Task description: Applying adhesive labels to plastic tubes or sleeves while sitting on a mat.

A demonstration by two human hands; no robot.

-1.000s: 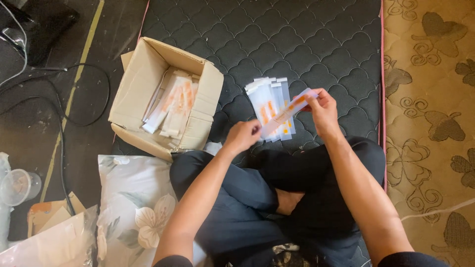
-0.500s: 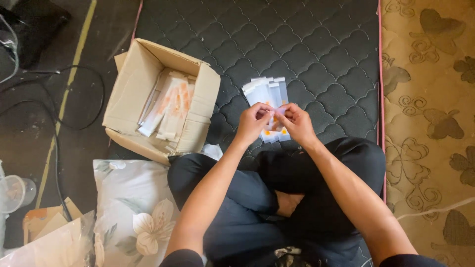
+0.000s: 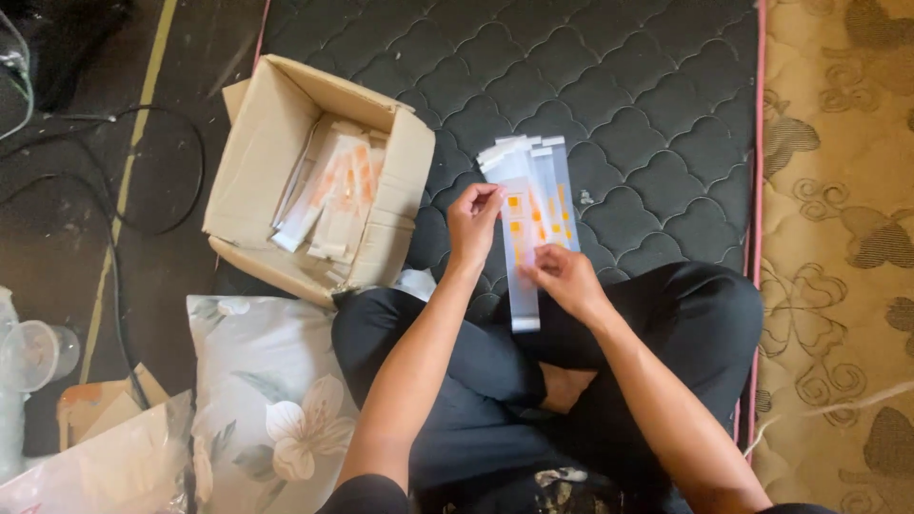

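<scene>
Between both hands I hold a long, narrow clear plastic sleeve with small orange pieces inside, stretched upright over my lap. My left hand pinches its upper part and my right hand grips its lower side. Behind it a fanned pile of similar sleeves lies on the dark quilted mattress. To the left stands an open cardboard box with several more sleeves in it.
A floral pillow lies by my left knee. At the far left are black cables, a clear plastic cup and cardboard scraps. A patterned tan rug borders the mattress on the right.
My right hand came down from the raised position with a sleeve. Both hands met over the pile, and now hold one sleeve lengthwise, nearer my lap.
</scene>
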